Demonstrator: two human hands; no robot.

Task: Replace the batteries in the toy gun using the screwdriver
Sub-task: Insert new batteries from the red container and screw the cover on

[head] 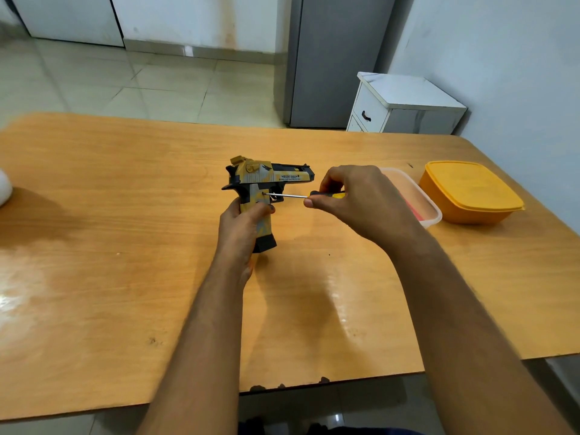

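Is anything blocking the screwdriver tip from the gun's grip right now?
Nothing visible does. The right hand holds the screwdriver level, its tip at the grip of the toy gun, above the left hand gripping lower down.

toy gun upright mid-table, grip in left hand. screwdriver in right hand, tip at the grip from the right. two lidded containers further right, cabinet behind the table
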